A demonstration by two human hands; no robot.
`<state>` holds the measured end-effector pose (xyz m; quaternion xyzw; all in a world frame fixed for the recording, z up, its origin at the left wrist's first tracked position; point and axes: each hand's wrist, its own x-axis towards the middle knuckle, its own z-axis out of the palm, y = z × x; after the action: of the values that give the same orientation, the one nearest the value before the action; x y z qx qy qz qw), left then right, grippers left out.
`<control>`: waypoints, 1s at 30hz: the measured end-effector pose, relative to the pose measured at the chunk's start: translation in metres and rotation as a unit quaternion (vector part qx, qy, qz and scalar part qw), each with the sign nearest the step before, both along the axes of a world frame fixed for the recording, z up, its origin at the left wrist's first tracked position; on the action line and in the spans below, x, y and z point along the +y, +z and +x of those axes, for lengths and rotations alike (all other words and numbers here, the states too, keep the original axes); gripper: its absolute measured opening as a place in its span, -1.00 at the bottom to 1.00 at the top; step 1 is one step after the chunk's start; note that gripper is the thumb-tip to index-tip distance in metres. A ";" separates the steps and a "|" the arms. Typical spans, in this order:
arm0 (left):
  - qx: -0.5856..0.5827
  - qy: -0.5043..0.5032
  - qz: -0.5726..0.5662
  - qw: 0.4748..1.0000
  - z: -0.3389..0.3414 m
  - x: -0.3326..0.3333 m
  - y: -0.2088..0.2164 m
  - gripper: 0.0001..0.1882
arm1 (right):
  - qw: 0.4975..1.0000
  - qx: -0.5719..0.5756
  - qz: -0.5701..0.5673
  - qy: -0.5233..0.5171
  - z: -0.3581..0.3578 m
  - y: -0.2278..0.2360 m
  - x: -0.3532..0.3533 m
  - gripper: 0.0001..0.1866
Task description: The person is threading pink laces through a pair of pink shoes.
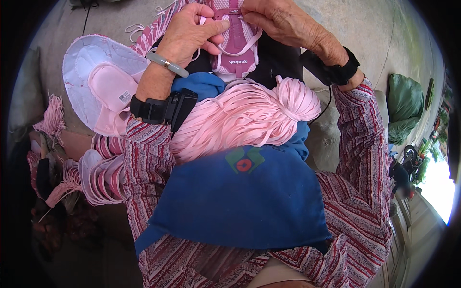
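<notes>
Left fingers (218, 27) curl round a flat, soft lace (202, 20). Right fingers (255, 19) bend in close; I can't tell their grip. The bumpy pink shoe top (235, 41) lies past the blue cloth apron's (240, 206) far edge.

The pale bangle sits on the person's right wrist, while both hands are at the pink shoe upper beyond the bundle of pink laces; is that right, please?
Not quite: the head view shows the pale bangle on the left wrist, not the right. The left hand and right hand are at the pink shoe upper beyond the bundle of pink laces.
</notes>
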<state>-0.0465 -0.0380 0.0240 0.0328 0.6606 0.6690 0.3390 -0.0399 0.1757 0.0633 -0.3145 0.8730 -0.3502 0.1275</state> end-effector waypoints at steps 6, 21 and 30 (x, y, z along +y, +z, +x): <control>-0.007 0.004 -0.009 1.000 0.003 0.002 0.004 -0.65 | 0.997 0.004 0.066 0.038 -0.006 0.003 0.000 -0.89; -0.001 0.003 -0.022 1.000 0.003 0.004 0.006 -0.63 | 0.997 0.061 -0.028 -0.029 0.005 -0.005 0.002 -0.87; -0.009 -0.001 0.008 1.000 0.001 0.006 0.001 -0.59 | 0.984 0.048 -0.080 -0.150 0.022 -0.001 0.004 -0.87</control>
<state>-0.0451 -0.0324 0.0253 0.0299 0.6524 0.6740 0.3452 -0.0180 0.1792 0.0625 -0.2054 0.8847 -0.4184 0.0055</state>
